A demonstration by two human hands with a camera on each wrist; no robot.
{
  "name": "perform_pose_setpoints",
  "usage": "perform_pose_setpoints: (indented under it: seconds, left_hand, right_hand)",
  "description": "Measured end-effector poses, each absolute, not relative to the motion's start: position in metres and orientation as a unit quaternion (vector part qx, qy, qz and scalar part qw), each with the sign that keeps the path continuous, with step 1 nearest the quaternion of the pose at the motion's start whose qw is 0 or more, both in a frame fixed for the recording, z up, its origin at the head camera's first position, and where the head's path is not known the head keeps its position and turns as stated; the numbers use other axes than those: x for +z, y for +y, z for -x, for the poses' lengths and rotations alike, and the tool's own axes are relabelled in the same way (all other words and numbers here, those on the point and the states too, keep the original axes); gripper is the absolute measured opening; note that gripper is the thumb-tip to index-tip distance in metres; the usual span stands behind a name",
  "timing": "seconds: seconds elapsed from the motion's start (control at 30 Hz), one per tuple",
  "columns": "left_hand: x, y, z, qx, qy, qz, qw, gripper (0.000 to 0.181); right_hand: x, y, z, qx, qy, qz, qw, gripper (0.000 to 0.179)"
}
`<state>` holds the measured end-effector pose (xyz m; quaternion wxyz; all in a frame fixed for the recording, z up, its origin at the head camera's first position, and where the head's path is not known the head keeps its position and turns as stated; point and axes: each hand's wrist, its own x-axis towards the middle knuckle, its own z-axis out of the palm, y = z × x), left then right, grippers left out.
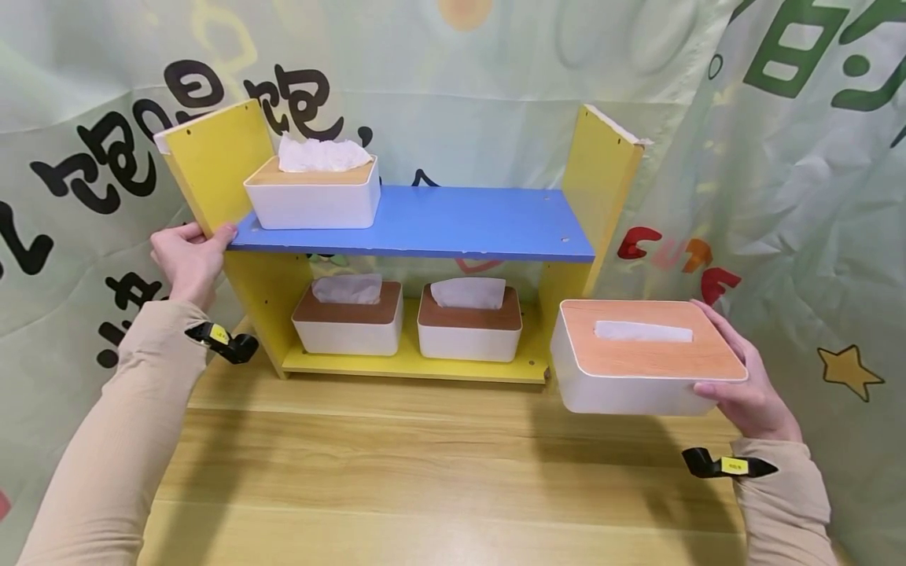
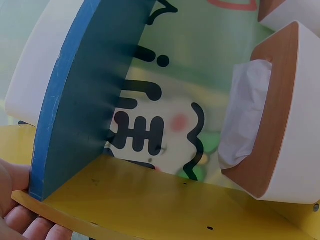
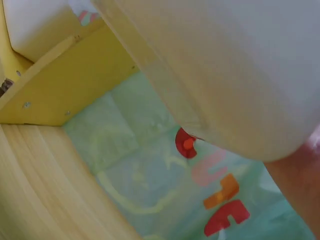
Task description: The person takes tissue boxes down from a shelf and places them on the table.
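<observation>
My right hand [image 1: 753,385] grips a white tissue box [image 1: 637,397] with a light wood-look lid by its right end. The box is held above the table, in front of the shelf's right side; a strip of tissue shows in its slot. My left hand [image 1: 187,259] grips the left side panel [image 1: 219,161] of a yellow and blue shelf [image 1: 453,220]. In the left wrist view its thumb [image 2: 19,176] lies by the blue board and the fingers curl around the panel's outer side. One tissue box [image 1: 314,206] sits at the left on the blue board.
Two brown-lidded tissue boxes, a left one [image 1: 347,336] and a right one [image 1: 469,342], stand on the yellow bottom board [image 1: 410,369]. The shelf stands on a wooden table [image 1: 425,464]. A printed curtain [image 1: 467,134] hangs behind and at both sides.
</observation>
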<state>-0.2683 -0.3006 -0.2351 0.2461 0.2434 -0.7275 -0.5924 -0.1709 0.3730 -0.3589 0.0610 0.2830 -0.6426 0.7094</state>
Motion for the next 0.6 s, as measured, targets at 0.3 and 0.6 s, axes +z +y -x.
perform_pose_setpoints:
  seconds: [0.3,0.6]
  left_hand:
    - [-0.236,-0.302,0.269,-0.588,-0.731,-0.24,0.25,0.058]
    - [-0.236,-0.3,0.268,-0.577,-0.739,-0.242,0.25,0.057]
  right_hand:
    - [-0.372,0.388,0.169,0.715,-0.643,-0.267,0.065,0.096]
    - [-0.387,0.401,0.167,0.707,-0.672,-0.209,0.071,0.096]
